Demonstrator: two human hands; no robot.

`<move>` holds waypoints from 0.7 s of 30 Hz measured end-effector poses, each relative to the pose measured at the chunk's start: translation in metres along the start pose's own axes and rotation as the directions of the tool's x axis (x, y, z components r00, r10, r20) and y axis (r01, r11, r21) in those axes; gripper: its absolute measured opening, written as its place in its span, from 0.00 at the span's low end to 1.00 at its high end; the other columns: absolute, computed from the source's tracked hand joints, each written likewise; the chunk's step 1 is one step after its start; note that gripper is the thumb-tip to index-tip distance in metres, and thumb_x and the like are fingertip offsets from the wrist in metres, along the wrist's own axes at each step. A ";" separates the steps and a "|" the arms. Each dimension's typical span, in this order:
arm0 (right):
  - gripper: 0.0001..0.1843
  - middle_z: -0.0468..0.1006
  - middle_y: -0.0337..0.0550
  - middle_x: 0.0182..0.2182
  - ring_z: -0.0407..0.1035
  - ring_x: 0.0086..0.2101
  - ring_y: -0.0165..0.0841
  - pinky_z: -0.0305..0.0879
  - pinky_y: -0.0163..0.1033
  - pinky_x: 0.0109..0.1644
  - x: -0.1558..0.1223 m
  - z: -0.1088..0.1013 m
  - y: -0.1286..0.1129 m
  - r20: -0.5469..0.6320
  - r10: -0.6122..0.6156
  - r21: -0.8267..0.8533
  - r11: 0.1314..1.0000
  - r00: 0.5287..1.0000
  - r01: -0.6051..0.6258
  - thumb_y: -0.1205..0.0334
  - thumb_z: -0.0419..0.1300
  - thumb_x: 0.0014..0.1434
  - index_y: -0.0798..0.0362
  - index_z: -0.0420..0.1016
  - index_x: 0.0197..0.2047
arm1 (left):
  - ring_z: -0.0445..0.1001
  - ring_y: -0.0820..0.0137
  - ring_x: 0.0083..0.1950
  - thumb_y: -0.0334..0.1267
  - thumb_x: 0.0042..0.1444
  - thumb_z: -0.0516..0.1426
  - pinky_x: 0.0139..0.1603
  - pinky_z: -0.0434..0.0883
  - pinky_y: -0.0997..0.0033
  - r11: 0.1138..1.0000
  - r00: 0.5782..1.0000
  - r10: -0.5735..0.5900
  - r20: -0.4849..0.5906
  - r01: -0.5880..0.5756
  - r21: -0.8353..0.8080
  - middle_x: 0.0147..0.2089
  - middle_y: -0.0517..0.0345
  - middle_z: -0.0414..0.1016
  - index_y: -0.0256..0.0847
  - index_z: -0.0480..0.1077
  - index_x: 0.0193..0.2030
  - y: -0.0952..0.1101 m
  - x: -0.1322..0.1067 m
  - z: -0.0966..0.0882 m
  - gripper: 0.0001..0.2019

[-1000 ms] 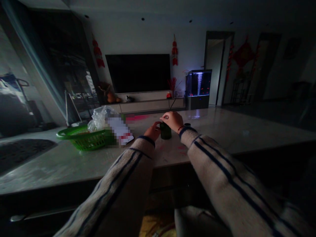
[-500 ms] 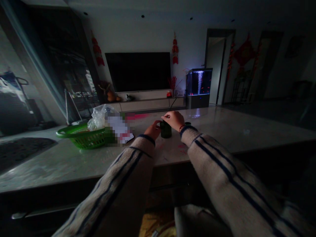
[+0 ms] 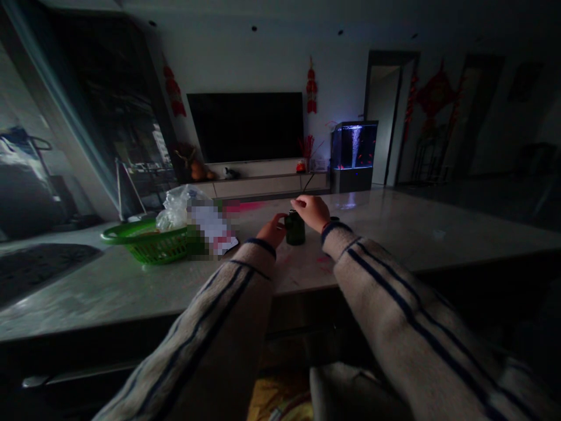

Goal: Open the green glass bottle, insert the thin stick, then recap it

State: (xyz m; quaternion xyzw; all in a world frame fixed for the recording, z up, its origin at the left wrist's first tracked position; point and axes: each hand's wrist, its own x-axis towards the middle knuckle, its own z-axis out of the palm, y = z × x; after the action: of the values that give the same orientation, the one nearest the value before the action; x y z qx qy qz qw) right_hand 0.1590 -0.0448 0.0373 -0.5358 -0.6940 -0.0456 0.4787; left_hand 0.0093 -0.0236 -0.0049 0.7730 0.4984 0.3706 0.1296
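Note:
A small dark green bottle (image 3: 295, 229) stands upright on the pale tabletop (image 3: 385, 234). My left hand (image 3: 272, 230) is closed round its left side, thumb and fingers against the glass. Just above the bottle's top, my right hand (image 3: 312, 210) is held in a pinch. Whatever lies between those fingertips is too dark and small to name. A thin dark line rises behind my right hand; I cannot tell whether it is a stick in the fingers or part of the background. Next to my right wrist sits a small dark round thing (image 3: 335, 219), mostly covered by the sleeve.
On the left of the table is a green plastic basket (image 3: 151, 251) with a clear plastic bag (image 3: 175, 210) in it. A blurred-out pale packet (image 3: 213, 228) leans at its right side. Pinkish-red marks lie on the tabletop. A lit fish tank (image 3: 355, 146) stands farther back.
My right hand has risen slightly off the bottle's top, and the bottle's rim now shows below the fingers. My left hand stays on the bottle.

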 end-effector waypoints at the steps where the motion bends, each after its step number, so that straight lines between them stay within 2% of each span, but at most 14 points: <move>1: 0.18 0.75 0.41 0.26 0.68 0.29 0.30 0.56 0.32 0.31 0.001 -0.001 0.001 -0.016 0.006 0.023 1.000 1.000 -0.005 0.50 0.49 0.56 0.52 0.75 0.30 | 0.71 0.76 0.30 0.26 0.46 0.51 0.33 0.66 0.77 1.000 1.000 0.000 -0.001 0.000 0.002 0.32 0.60 0.73 0.41 0.61 0.52 0.000 0.000 0.000 0.23; 5: 0.22 0.73 0.41 0.23 0.67 0.28 0.29 0.56 0.31 0.31 0.004 -0.005 0.011 -0.063 0.052 0.141 0.989 0.997 -0.043 0.49 0.45 0.57 0.54 0.73 0.29 | 0.71 0.76 0.30 0.26 0.46 0.51 0.33 0.66 0.77 1.000 1.000 0.001 0.002 -0.001 0.014 0.32 0.60 0.73 0.41 0.61 0.52 0.001 -0.001 -0.001 0.23; 8: 0.19 0.72 0.40 0.23 0.66 0.27 0.28 0.57 0.31 0.31 0.008 -0.002 0.023 -0.013 0.113 0.227 0.968 0.994 -0.107 0.51 0.47 0.55 0.55 0.72 0.27 | 0.71 0.76 0.30 0.26 0.47 0.52 0.33 0.66 0.78 1.000 1.000 -0.005 0.002 0.005 0.018 0.31 0.60 0.73 0.42 0.61 0.52 -0.001 -0.001 -0.001 0.23; 11: 0.12 0.73 0.39 0.26 0.65 0.26 0.27 0.59 0.31 0.29 0.009 0.003 0.031 0.175 0.184 0.321 0.918 0.967 -0.232 0.56 0.52 0.51 0.55 0.70 0.30 | 0.70 0.75 0.31 0.26 0.47 0.51 0.34 0.67 0.76 1.000 1.000 -0.004 0.001 0.004 0.012 0.32 0.59 0.72 0.41 0.61 0.52 -0.003 0.000 0.000 0.23; 13: 0.11 0.73 0.39 0.30 0.65 0.27 0.26 0.60 0.30 0.27 0.007 0.007 0.033 0.354 0.185 0.362 0.877 0.917 -0.316 0.58 0.56 0.48 0.55 0.68 0.34 | 0.70 0.75 0.32 0.25 0.47 0.51 0.36 0.67 0.75 1.000 1.000 -0.002 -0.003 0.002 0.015 0.33 0.59 0.72 0.41 0.61 0.52 -0.003 0.000 0.000 0.23; 16: 0.22 0.73 0.42 0.36 0.66 0.30 0.27 0.61 0.30 0.28 0.001 0.011 0.032 0.510 0.137 0.345 0.872 0.849 -0.347 0.61 0.63 0.41 0.54 0.65 0.41 | 0.71 0.74 0.33 0.24 0.46 0.50 0.39 0.67 0.73 0.999 1.000 -0.004 -0.021 0.004 0.040 0.34 0.58 0.73 0.41 0.61 0.53 -0.003 -0.001 0.000 0.25; 18: 0.29 0.72 0.43 0.38 0.66 0.32 0.27 0.62 0.31 0.31 -0.004 0.014 0.032 0.516 0.111 0.327 0.891 0.849 -0.315 0.62 0.67 0.36 0.55 0.64 0.44 | 0.71 0.74 0.34 0.23 0.45 0.50 0.39 0.67 0.72 0.999 1.000 -0.004 -0.026 0.006 0.050 0.35 0.58 0.73 0.41 0.61 0.53 -0.004 -0.001 0.000 0.26; 21: 0.32 0.71 0.45 0.39 0.66 0.34 0.28 0.63 0.33 0.34 -0.008 0.019 0.033 0.496 0.087 0.351 0.890 0.864 -0.291 0.62 0.68 0.35 0.57 0.64 0.45 | 0.71 0.73 0.35 0.22 0.44 0.49 0.40 0.68 0.72 0.999 1.000 -0.001 -0.028 0.002 0.039 0.36 0.57 0.73 0.41 0.61 0.53 -0.007 0.000 0.000 0.27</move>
State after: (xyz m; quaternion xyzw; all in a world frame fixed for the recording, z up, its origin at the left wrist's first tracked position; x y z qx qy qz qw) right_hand 0.1728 -0.0253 0.0064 -0.4837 -0.7247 0.2812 0.4021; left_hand 0.0052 -0.0200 -0.0089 0.7695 0.5081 0.3716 0.1078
